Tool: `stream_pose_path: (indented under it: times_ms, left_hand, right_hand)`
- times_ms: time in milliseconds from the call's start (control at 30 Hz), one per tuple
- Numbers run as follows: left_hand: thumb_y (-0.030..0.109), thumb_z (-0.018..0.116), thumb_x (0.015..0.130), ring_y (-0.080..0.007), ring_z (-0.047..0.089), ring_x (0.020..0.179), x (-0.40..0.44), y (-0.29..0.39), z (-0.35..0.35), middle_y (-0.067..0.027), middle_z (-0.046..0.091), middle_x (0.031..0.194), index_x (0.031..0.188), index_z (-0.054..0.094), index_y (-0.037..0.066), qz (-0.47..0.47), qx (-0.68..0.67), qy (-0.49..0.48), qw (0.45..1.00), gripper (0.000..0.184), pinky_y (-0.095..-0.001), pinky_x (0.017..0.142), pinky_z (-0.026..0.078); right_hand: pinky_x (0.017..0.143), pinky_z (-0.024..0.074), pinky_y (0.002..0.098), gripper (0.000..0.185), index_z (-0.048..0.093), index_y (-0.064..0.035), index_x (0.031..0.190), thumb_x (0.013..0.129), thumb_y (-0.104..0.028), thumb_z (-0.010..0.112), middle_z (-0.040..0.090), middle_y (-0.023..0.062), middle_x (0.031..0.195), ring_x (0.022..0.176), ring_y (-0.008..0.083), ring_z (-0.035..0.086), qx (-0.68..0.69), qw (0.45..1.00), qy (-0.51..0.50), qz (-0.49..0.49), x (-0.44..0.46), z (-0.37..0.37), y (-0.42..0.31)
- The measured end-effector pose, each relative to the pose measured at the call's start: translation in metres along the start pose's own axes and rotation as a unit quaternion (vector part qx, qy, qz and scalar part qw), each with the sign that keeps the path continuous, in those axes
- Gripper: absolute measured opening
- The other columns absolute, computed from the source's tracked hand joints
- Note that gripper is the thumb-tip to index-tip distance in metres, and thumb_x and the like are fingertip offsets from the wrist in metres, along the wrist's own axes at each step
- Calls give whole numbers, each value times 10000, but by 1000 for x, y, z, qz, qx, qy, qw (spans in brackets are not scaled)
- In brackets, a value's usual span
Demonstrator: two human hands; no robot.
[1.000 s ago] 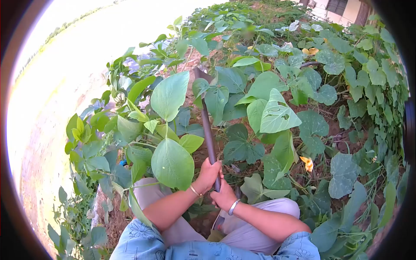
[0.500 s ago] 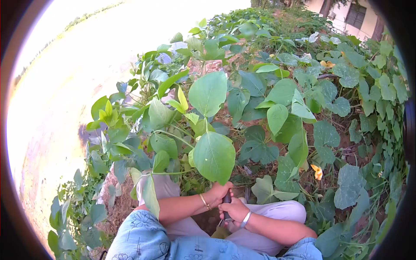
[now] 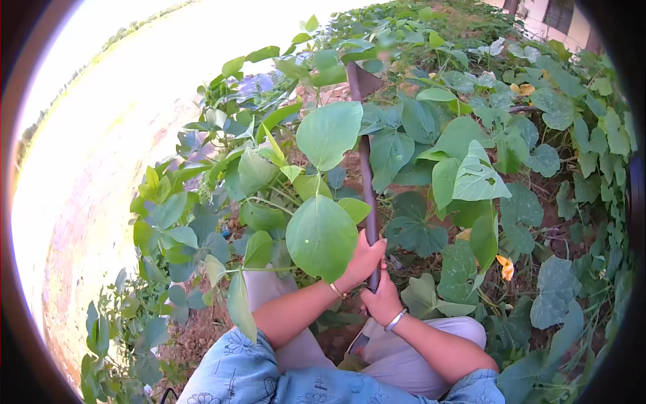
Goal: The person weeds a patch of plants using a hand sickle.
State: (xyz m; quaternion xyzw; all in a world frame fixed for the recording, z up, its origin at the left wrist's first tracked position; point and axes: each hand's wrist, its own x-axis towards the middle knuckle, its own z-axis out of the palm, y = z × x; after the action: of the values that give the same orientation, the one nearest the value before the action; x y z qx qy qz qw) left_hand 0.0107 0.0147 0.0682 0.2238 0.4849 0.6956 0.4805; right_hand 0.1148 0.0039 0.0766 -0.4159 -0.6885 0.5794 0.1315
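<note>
A hoe (image 3: 369, 182) with a long dark handle stands raised in front of me, its flat blade (image 3: 367, 81) up among the leaves near the top of the view. My left hand (image 3: 364, 261), with bangles at the wrist, is closed around the handle. Just below it, near the handle's lower end, my right hand (image 3: 383, 301) is also wrapped round it. Broad green leaves hang close to the camera; a large leaf (image 3: 321, 237) covers part of my left hand and forearm.
Leafy vines with an orange flower (image 3: 505, 267) spread along the right. Bare pale ground (image 3: 87, 222) lies to the left, and brown soil (image 3: 188, 350) shows beside my bent legs. A building (image 3: 538, 23) stands at the far upper right.
Both hands have moved up and forward with the hoe. Its long handle and blade now show above the hands, where only a short piece of handle was visible before.
</note>
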Motion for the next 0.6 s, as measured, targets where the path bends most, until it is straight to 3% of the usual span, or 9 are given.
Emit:
stream_pose_path:
  times_ms: [33, 67, 167, 200, 333, 400, 533, 600]
  left_hand:
    - [59, 443, 733, -113, 452, 457, 1, -8, -4, -34, 447, 590, 795, 392, 36, 0, -1, 3, 1000, 84, -244, 431, 398]
    - [60, 446, 726, -117, 451, 453, -1, -16, -7, -39, 447, 577, 765, 405, 36, -64, -20, 14, 998, 62, -244, 425, 395]
    - [60, 460, 707, -131, 447, 437, -9, -64, -25, -48, 445, 535, 657, 439, 33, -253, -65, 56, 964, 60, -249, 413, 392]
    - [54, 460, 703, -134, 446, 437, -21, -78, -29, -48, 446, 531, 634, 444, 32, -270, -42, 56, 960, 74, -254, 416, 396]
    - [41, 463, 697, -138, 450, 449, -56, -79, -34, -51, 450, 526, 600, 454, 23, -306, -55, 30, 950, 99, -269, 428, 408]
    - [42, 470, 696, -137, 448, 452, -56, -81, -36, -50, 450, 527, 600, 453, 22, -306, -69, 24, 949, 99, -267, 426, 405]
    - [49, 489, 698, -131, 444, 453, -55, -64, -31, -43, 446, 532, 608, 445, 28, -269, -79, 11, 960, 103, -258, 419, 394]
    - [55, 492, 703, -127, 442, 453, -52, -41, -24, -41, 445, 541, 627, 438, 35, -240, -74, -3, 968, 96, -253, 421, 393]
  right_hand:
    - [378, 427, 278, 352, 348, -4, 1000, 677, -41, 483, 494, 79, 594, 427, 158, 517, -8, 1000, 1, 9, 2, 1, 5]
    - [378, 427, 278, 352, 348, -4, 1000, 677, -41, 483, 494, 79, 594, 427, 158, 517, -9, 1000, -1, 9, 3, 3, 13]
    - [354, 422, 286, 180, 399, -26, 844, 688, -41, 486, 478, 56, 576, 426, 154, 506, 97, 968, -99, 208, 2, 11, 40]
    - [345, 419, 286, 124, 412, -33, 788, 692, -44, 489, 472, 50, 571, 434, 152, 505, 145, 941, -134, 275, -3, 13, 48]
    - [331, 403, 298, 103, 439, -43, 803, 709, -30, 480, 459, 46, 601, 469, 151, 494, 76, 961, -89, 252, -44, 32, 58]
    - [339, 404, 283, 73, 456, -42, 772, 714, -58, 497, 472, 46, 613, 496, 151, 506, 158, 945, -132, 256, -49, 29, 48]
    - [345, 404, 275, 84, 455, -39, 766, 709, -69, 509, 479, 49, 620, 494, 147, 505, 186, 945, -124, 240, -55, 20, 14]
    - [353, 419, 271, 101, 426, -24, 753, 699, -68, 498, 476, 51, 580, 469, 144, 513, 181, 956, -135, 188, -55, 13, 1]
